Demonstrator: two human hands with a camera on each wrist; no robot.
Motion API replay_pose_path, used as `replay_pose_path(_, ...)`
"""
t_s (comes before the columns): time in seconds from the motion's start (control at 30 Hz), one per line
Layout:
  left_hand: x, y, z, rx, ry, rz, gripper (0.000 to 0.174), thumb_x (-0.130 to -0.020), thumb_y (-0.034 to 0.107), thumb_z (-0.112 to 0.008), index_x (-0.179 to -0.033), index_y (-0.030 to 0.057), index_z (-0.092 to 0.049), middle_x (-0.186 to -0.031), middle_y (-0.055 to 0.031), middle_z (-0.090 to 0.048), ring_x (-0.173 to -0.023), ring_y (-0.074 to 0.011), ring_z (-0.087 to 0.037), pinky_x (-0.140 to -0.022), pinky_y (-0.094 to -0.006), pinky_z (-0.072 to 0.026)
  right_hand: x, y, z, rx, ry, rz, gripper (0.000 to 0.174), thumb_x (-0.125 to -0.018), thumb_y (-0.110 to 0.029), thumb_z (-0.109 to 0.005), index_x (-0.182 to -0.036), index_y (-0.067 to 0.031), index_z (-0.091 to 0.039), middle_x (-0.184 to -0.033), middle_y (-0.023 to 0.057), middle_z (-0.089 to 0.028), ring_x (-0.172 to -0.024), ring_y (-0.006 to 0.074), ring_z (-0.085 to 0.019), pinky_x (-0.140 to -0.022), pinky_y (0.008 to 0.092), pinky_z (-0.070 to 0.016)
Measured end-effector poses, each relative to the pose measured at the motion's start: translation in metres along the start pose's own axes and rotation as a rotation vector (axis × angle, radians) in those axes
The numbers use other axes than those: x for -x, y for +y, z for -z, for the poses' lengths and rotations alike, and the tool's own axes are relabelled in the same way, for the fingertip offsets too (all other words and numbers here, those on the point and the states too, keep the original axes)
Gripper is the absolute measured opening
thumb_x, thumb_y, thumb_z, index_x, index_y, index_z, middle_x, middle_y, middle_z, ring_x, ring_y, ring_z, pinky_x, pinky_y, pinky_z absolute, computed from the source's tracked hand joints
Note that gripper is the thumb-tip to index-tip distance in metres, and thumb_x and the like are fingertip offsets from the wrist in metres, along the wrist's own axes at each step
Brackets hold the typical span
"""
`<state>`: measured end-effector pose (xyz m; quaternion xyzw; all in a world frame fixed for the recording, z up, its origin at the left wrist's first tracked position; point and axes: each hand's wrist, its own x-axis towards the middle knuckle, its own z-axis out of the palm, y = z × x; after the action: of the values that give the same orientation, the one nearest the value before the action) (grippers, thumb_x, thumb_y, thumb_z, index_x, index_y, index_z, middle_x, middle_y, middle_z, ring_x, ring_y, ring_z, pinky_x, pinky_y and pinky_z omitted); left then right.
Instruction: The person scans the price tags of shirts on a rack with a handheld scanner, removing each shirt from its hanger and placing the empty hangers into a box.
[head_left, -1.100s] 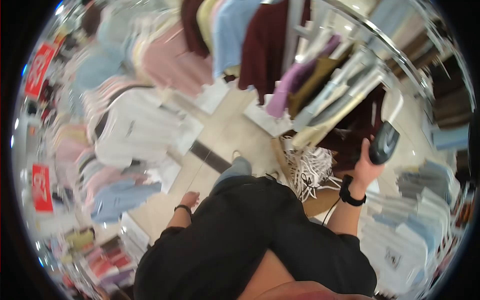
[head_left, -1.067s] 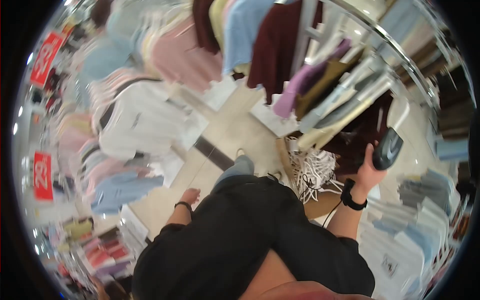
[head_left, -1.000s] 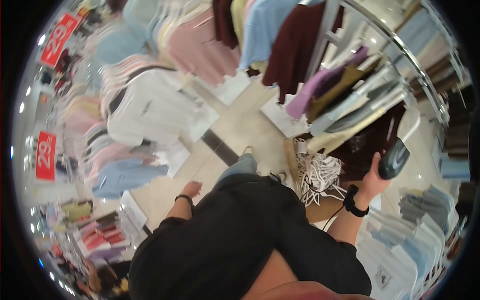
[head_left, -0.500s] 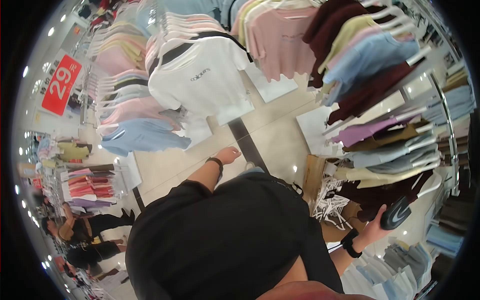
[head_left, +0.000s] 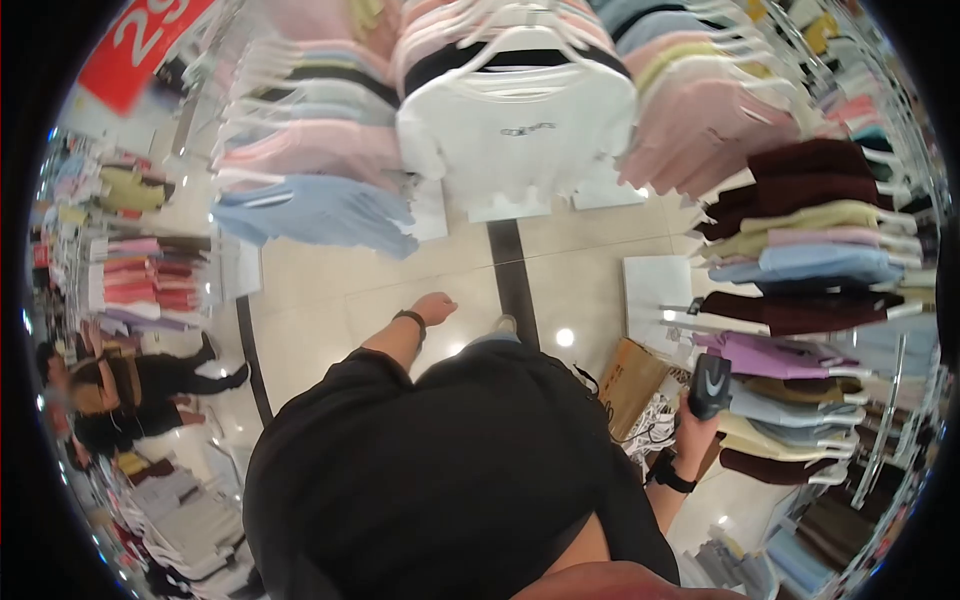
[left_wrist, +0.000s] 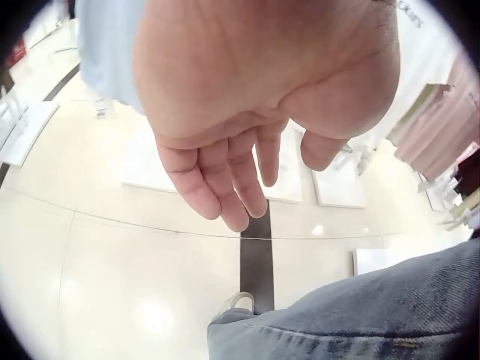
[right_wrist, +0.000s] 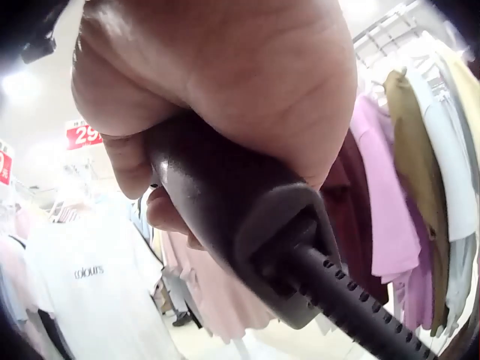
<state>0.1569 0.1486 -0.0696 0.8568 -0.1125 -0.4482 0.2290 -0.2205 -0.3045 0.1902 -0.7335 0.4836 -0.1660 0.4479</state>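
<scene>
My right hand (head_left: 692, 425) grips a black corded barcode scanner (head_left: 711, 386), its head pointing forward beside the right-hand clothes rack. In the right wrist view the dark handle of the scanner (right_wrist: 232, 202) lies in the palm, with fingers wrapped round it and a ribbed cable (right_wrist: 360, 311) leaving its base. Over the tiled floor hangs my left hand (head_left: 433, 308), holding nothing. Its fingers (left_wrist: 236, 176) droop loosely curled in the left wrist view. Ahead, a white printed T-shirt (head_left: 520, 135) hangs at the front of a rack.
Pink, maroon and purple tops (head_left: 775, 352) line the right side. Beside the right forearm stands a cardboard box (head_left: 632, 385) with white hangers (head_left: 655, 425). A blue top (head_left: 310, 212) hangs at left; farther left is another person (head_left: 150, 385). A red price sign (head_left: 135, 55) hangs upper left.
The view has swung left, bringing the white T-shirt from the left to the centre. My left hand has come forward from beside the body. The right hand still holds the barcode scanner.
</scene>
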Motion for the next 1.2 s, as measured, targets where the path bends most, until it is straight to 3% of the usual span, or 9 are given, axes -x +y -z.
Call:
replay_pose_path(0.13, 0.033, -0.051, 0.01, 0.091, 0.07, 0.145, 0.048, -0.097, 0.041, -0.064, -0.122, -0.0004, -0.067, -0.1, -0.0122, -0.077, -0.078, -0.02, -0.072, -0.077, -0.0357, -0.0582, -0.033, -0.018, -0.056, 0.133, -0.2, 0.02, 0.03, -0.086, -0.019, -0.082, -0.104, 0.002, -0.07, -0.086, 0.0067, -0.071, -0.078, 0.0148, -0.061, -0.075, 0.0337, -0.0507)
replay_pose_path(0.2, 0.044, -0.079, 0.006, 0.147, 0.09, 0.201, 0.049, -0.098, 0.041, -0.063, -0.122, -0.0012, -0.067, -0.101, -0.0119, -0.077, -0.079, -0.0202, -0.072, -0.078, -0.0358, -0.0584, -0.05, -0.013, -0.082, 0.225, -0.209, 0.096, 0.025, -0.085, -0.022, -0.081, -0.091, -0.001, -0.069, -0.07, 0.0038, -0.066, -0.062, 0.0144, -0.061, -0.061, 0.0326, -0.0486)
replay_pose_path(0.33, 0.074, -0.109, -0.009, 0.269, 0.142, 0.297, 0.046, -0.098, 0.038, -0.064, -0.122, -0.0006, -0.067, -0.102, -0.0126, -0.076, -0.08, -0.0209, -0.073, -0.079, -0.0364, -0.0588, -0.079, -0.022, -0.121, 0.234, -0.416, -0.029, 0.026, -0.087, -0.025, -0.078, -0.084, -0.0023, -0.067, -0.065, 0.0042, -0.064, -0.056, 0.0141, -0.06, -0.054, 0.0319, -0.0444)
replay_pose_path(0.47, 0.083, -0.101, -0.007, 0.469, 0.753, 0.272, 0.04, -0.098, 0.034, -0.067, -0.123, 0.0029, -0.068, -0.105, -0.0142, -0.075, -0.086, -0.021, -0.073, -0.081, -0.0355, -0.0574, -0.127, -0.003, -0.164, 0.352, -0.545, 0.007, 0.025, -0.088, -0.024, -0.076, -0.08, -0.003, -0.066, -0.061, 0.0036, -0.061, -0.051, 0.0153, -0.058, -0.052, 0.0327, -0.0446)
replay_pose_path(0.57, 0.119, -0.011, 0.104, 0.489, 1.346, 0.119, 0.036, -0.099, 0.029, -0.068, -0.126, 0.0055, -0.066, -0.103, -0.0114, -0.074, -0.082, -0.0169, -0.067, -0.078, -0.0319, -0.0544, -0.161, -0.016, -0.196, 0.258, -0.659, -0.08, 0.024, -0.087, -0.024, -0.076, -0.081, -0.0031, -0.066, -0.064, 0.004, -0.062, -0.051, 0.0153, -0.058, -0.052, 0.0328, -0.0449)
replay_pose_path(0.7, 0.176, 0.08, 0.244, 0.651, 1.661, -0.034, 0.038, -0.097, 0.024, -0.07, -0.129, 0.0034, -0.064, -0.1, -0.0084, -0.07, -0.074, -0.0117, -0.06, -0.069, -0.028, -0.0493, -0.213, -0.032, -0.24, 0.332, -0.775, -0.012, 0.02, -0.087, -0.016, -0.076, -0.084, -0.002, -0.063, -0.064, 0.004, -0.06, -0.049, 0.0158, -0.057, -0.046, 0.0319, -0.0445)
replay_pose_path(0.8, 0.179, 0.113, 0.305, 0.725, 1.716, -0.058, 0.042, -0.102, 0.022, -0.065, -0.134, -0.003, -0.055, -0.096, -0.0048, -0.072, -0.064, -0.0069, -0.051, -0.058, -0.0241, -0.0449, -0.245, -0.049, -0.265, 0.34, -0.844, -0.004, 0.02, -0.087, -0.016, -0.076, -0.084, -0.0013, -0.062, -0.064, 0.0042, -0.06, -0.048, 0.0165, -0.057, -0.046, 0.0319, -0.0452)
replay_pose_path(1.0, 0.163, 0.128, 0.33, 0.899, 1.661, -0.152, 0.032, -0.104, 0.017, -0.059, -0.126, -0.0049, -0.052, -0.097, -0.0066, -0.074, -0.06, -0.0067, -0.053, -0.058, -0.0235, -0.0474, -0.291, -0.061, -0.297, 0.402, -0.888, 0.062, 0.02, -0.086, -0.016, -0.077, -0.083, -0.0004, -0.064, -0.064, 0.0057, -0.061, -0.05, 0.0177, -0.059, -0.047, 0.0333, -0.0469)
replay_pose_path(1.2, 0.15, 0.14, 0.351, 0.875, 1.662, -0.061, 0.031, -0.104, 0.015, -0.059, -0.126, -0.0055, -0.051, -0.095, -0.0078, -0.074, -0.061, -0.009, -0.058, -0.057, -0.0242, -0.0484, -0.306, -0.084, -0.313, 0.543, -0.932, 0.094, 0.018, -0.085, -0.014, -0.075, -0.082, 0.0, -0.065, -0.063, 0.0053, -0.06, -0.05, 0.018, -0.06, -0.048, 0.0332, -0.0473)
